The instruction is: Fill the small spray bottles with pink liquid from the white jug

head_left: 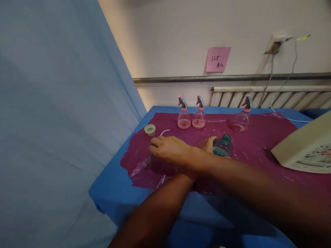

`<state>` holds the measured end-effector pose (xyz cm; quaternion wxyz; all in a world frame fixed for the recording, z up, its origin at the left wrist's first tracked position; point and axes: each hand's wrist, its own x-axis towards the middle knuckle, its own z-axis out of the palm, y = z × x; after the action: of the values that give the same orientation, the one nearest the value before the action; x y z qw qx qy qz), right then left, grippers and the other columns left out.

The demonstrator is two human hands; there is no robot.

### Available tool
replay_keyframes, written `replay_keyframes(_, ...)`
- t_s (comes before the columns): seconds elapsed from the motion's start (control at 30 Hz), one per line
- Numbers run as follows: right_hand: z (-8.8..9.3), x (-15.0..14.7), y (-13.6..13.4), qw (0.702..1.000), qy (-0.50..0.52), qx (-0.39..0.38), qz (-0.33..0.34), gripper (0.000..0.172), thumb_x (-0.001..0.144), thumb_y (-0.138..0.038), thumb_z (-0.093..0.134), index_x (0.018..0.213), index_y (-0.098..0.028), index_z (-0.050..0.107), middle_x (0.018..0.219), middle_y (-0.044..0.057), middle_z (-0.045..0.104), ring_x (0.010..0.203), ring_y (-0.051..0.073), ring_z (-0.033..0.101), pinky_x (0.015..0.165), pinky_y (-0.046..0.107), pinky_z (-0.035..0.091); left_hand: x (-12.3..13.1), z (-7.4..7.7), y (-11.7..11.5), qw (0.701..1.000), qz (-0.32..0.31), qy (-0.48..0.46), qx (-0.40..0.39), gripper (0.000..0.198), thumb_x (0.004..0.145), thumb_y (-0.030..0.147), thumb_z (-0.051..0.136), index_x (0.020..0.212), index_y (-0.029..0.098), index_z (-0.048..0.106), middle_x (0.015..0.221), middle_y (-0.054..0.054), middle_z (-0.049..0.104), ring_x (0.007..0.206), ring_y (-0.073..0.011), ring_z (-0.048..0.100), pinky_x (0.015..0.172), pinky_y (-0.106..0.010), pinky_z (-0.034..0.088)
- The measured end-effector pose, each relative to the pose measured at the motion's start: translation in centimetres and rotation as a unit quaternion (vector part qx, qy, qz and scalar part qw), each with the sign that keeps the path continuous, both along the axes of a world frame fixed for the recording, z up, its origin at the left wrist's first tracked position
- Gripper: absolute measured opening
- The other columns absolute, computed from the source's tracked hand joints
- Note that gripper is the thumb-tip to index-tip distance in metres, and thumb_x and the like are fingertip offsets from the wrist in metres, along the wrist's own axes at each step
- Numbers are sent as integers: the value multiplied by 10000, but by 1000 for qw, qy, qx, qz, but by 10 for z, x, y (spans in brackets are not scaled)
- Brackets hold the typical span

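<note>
My arms are crossed over a magenta plastic sheet [258, 137] on a blue-covered table [116, 186]. My right hand [169, 148] reaches across to the left with fingers curled down over a sprayer head; its grey tip [148, 160] sticks out below the hand and its thin white tube [164, 131] above it. My left hand [209, 143], mostly hidden behind my right forearm, is wrapped round a clear bottle with an open green neck [223, 146], which lies tilted on the sheet.
Three spray bottles with pink liquid [183, 115] [199, 114] [242, 117] stand at the back. A pale green cap [150, 130] sits by my right hand. A beige device [305, 148] is at right, a blue curtain [51, 120] at left, a pink note [218, 59] on the wall.
</note>
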<state>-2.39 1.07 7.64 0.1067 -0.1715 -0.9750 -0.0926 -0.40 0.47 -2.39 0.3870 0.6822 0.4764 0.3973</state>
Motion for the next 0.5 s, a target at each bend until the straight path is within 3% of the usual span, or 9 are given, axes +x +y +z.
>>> replay_keyframes(0.13, -14, -22, 11, 999, 1, -31, -10, 327, 1148, -95, 463, 1303, -151, 745, 1272, 138, 743, 979, 255, 733, 612, 382, 545, -1, -6, 11, 997, -54, 55, -13, 1048, 679, 507, 1034, 1604, 354, 565, 1571, -100, 684, 1478, -445, 650, 1252, -640, 538)
replay_keyframes(0.3, -30, -20, 8, 995, -24, -90, -35, 278, 1158, -129, 493, 1305, -138, 729, 1246, 144, 741, 964, 257, 761, 660, 387, 594, -2, -9, 17, 994, -77, 84, 3, 1079, 686, 526, 1032, 1625, 307, 547, 1591, -149, 656, 1486, -449, 630, 1250, -646, 526)
replay_keyframes(0.5, -20, 1, -5, 995, 10, -84, -46, 229, 1161, -148, 541, 1325, -149, 699, 1258, 128, 740, 1070, 272, 753, 738, 388, 618, -1, -8, 19, 994, -60, 94, 2, 1116, 682, 481, 1047, 1657, 290, 539, 1590, -148, 648, 1512, -440, 602, 1279, -622, 497)
